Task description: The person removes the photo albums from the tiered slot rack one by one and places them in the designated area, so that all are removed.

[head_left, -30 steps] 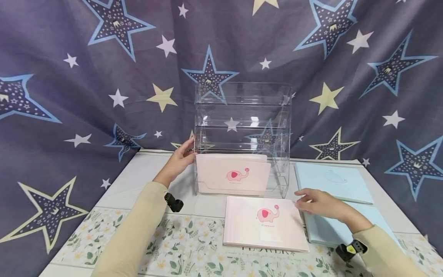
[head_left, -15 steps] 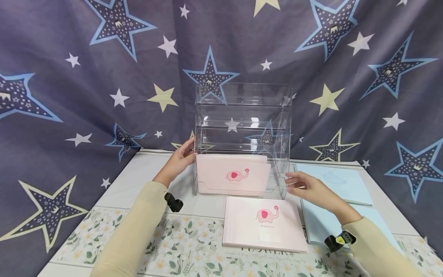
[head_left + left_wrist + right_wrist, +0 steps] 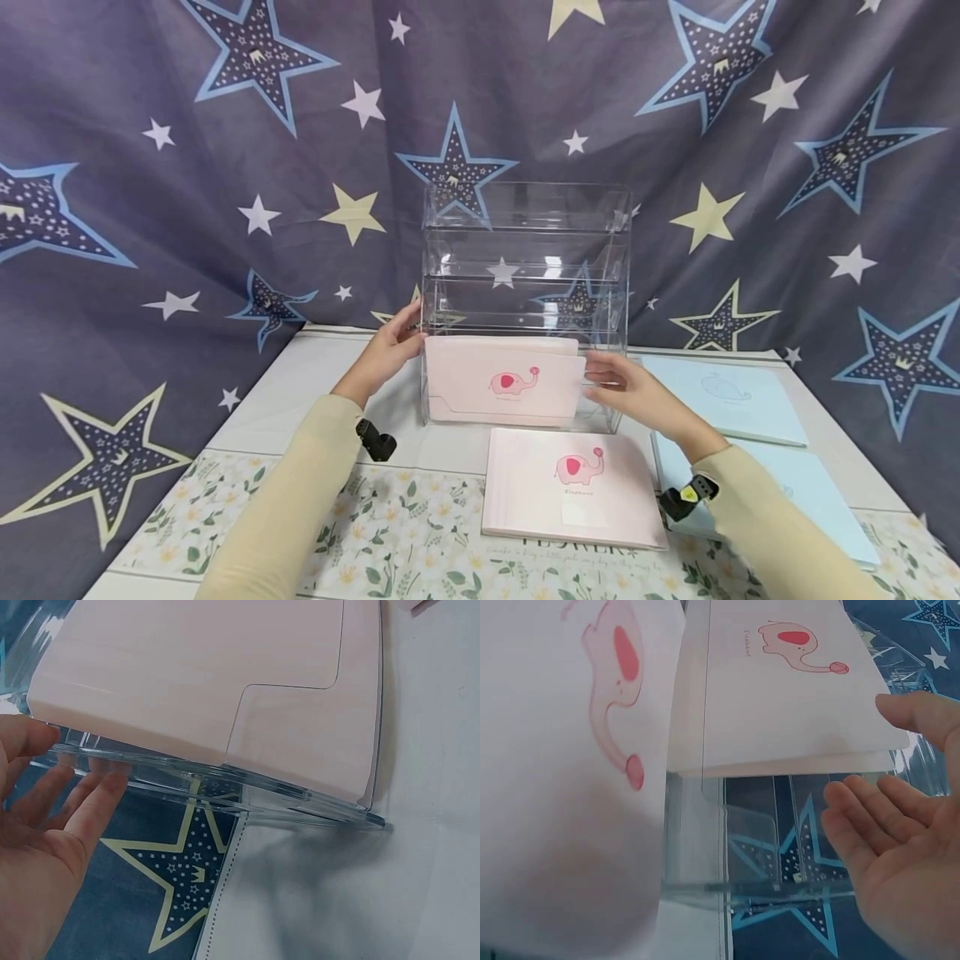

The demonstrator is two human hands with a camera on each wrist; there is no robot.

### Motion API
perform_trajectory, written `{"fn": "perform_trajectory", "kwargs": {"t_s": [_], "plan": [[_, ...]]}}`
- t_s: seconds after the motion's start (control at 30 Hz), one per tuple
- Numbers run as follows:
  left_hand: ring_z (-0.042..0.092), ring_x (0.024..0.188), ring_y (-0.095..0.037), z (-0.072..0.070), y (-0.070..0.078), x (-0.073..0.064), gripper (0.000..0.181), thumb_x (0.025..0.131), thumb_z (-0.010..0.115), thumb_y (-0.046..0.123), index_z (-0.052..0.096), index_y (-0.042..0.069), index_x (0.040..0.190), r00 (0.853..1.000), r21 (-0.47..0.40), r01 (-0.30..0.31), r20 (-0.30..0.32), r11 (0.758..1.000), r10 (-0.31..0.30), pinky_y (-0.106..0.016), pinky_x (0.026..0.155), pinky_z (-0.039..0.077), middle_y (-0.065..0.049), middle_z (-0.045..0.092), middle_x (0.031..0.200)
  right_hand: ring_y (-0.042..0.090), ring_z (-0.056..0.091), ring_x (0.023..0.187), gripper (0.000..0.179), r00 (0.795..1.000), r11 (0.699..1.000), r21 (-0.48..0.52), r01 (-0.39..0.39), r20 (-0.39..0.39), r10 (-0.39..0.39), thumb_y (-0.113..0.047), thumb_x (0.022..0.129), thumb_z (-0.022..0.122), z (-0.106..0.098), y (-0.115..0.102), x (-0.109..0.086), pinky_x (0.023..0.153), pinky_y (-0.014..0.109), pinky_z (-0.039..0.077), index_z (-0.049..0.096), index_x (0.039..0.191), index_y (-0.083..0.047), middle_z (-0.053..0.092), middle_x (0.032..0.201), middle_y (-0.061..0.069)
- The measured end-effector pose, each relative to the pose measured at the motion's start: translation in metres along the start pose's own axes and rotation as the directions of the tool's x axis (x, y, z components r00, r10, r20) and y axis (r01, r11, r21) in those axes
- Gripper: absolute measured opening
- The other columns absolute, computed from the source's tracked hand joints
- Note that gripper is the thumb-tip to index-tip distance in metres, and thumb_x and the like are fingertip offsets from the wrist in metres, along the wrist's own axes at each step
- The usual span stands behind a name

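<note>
A clear tiered display rack (image 3: pixel 525 250) stands on the table, with pink elephant booklets (image 3: pixel 506 379) in its lowest front pocket. At the rack's left side, my left hand (image 3: pixel 384 354) holds the side panel, thumb by the front edge and fingers against the outer face, as the left wrist view (image 3: pixel 45 840) shows. My right hand (image 3: pixel 637 392) is at the booklets' right edge in the head view. Its thumb (image 3: pixel 911 712) and fingers are spread apart beside that edge in the right wrist view, with nothing visibly pinched between them.
A stack of pink elephant booklets (image 3: pixel 525 492) lies in front of the rack. Light blue whale booklets (image 3: pixel 757 396) lie to the right, with further blue booklets (image 3: pixel 802 492) nearer me, partly behind my right forearm. A starry curtain (image 3: pixel 322 100) hangs behind the table.
My right hand has moved left, from over the blue booklets, past the rack's right side, to the edge of the booklets in the pocket. My left hand has stayed on the rack.
</note>
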State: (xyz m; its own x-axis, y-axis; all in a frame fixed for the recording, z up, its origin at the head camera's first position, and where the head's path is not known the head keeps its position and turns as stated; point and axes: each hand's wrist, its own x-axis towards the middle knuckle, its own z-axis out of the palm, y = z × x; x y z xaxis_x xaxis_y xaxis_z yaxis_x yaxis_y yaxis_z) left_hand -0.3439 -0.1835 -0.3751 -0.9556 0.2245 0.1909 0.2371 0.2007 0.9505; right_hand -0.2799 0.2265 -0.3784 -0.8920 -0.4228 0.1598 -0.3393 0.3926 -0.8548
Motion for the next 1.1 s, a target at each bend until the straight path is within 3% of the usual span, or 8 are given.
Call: {"fn": "perform_trajectory", "kwargs": {"t_s": [0.3, 0.47, 0.6, 0.83, 0.93, 1.1], "plan": [[0.037, 0.139, -0.044, 0.001, 0.003, -0.002, 0.066, 0.103, 0.049, -0.001, 0.019, 0.007, 0.161, 1.000, -0.020, 0.006, 0.021, 1.000, -0.005, -0.055, 0.109, 0.040, -0.025, 0.028, 0.159, 0.035, 0.053, 0.124, 0.068, 0.994, 0.996, 0.008, -0.084, -0.067, 0.084, -0.025, 0.096, 0.071, 0.008, 0.000, 0.014, 0.095, 0.043, 0.053, 0.040, 0.152, -0.003, 0.054, 0.134, 0.021], [0.038, 0.139, -0.043, 0.000, 0.005, -0.004, 0.065, 0.103, 0.050, 0.002, 0.021, 0.011, 0.161, 1.000, -0.010, 0.001, 0.010, 1.000, -0.001, -0.053, 0.109, 0.041, -0.022, 0.030, 0.159, 0.034, 0.058, 0.120, 0.062, 0.990, 0.994, -0.002, -0.106, -0.090, 0.105, -0.027, 0.094, 0.073, 0.011, 0.001, 0.018, 0.093, 0.044, 0.054, 0.049, 0.145, -0.003, 0.063, 0.127, 0.019], [0.038, 0.139, -0.043, -0.001, 0.002, -0.004, 0.065, 0.104, 0.051, 0.005, 0.021, 0.013, 0.161, 1.000, 0.001, -0.006, 0.004, 1.000, 0.006, -0.051, 0.109, 0.042, -0.020, 0.031, 0.159, 0.031, 0.062, 0.116, 0.054, 0.992, 0.992, 0.063, -0.110, -0.057, 0.113, -0.025, 0.094, 0.073, 0.017, 0.004, 0.022, 0.098, 0.049, 0.051, 0.053, 0.139, -0.001, 0.066, 0.124, 0.018], [0.040, 0.137, -0.043, 0.005, 0.030, -0.017, 0.065, 0.102, 0.049, -0.002, 0.021, 0.005, 0.160, 1.000, -0.011, 0.009, 0.021, 1.000, -0.008, -0.053, 0.108, 0.041, -0.026, 0.030, 0.157, 0.019, 0.061, 0.100, 0.045, 0.984, 0.983, 0.050, -0.179, 0.007, 0.179, -0.033, 0.094, 0.073, 0.031, 0.008, 0.030, 0.094, 0.042, 0.049, 0.064, 0.127, -0.004, 0.070, 0.110, 0.007], [0.040, 0.138, -0.044, 0.006, 0.033, -0.018, 0.065, 0.102, 0.050, -0.001, 0.021, 0.004, 0.160, 1.000, 0.003, 0.004, 0.022, 1.000, -0.004, -0.054, 0.108, 0.041, -0.027, 0.030, 0.157, 0.020, 0.062, 0.104, 0.045, 0.983, 0.979, 0.083, -0.185, 0.030, 0.183, -0.033, 0.095, 0.071, 0.037, 0.011, 0.032, 0.100, 0.045, 0.047, 0.063, 0.130, -0.006, 0.071, 0.113, 0.007], [0.039, 0.138, -0.044, 0.006, 0.032, -0.017, 0.065, 0.102, 0.050, -0.001, 0.021, 0.006, 0.160, 1.000, 0.011, 0.002, 0.020, 1.000, -0.002, -0.054, 0.108, 0.042, -0.027, 0.030, 0.157, 0.025, 0.064, 0.114, 0.041, 0.991, 0.977, 0.168, -0.131, 0.039, 0.126, -0.026, 0.098, 0.067, 0.044, 0.016, 0.034, 0.107, 0.048, 0.044, 0.062, 0.133, -0.004, 0.070, 0.120, 0.011]]}}
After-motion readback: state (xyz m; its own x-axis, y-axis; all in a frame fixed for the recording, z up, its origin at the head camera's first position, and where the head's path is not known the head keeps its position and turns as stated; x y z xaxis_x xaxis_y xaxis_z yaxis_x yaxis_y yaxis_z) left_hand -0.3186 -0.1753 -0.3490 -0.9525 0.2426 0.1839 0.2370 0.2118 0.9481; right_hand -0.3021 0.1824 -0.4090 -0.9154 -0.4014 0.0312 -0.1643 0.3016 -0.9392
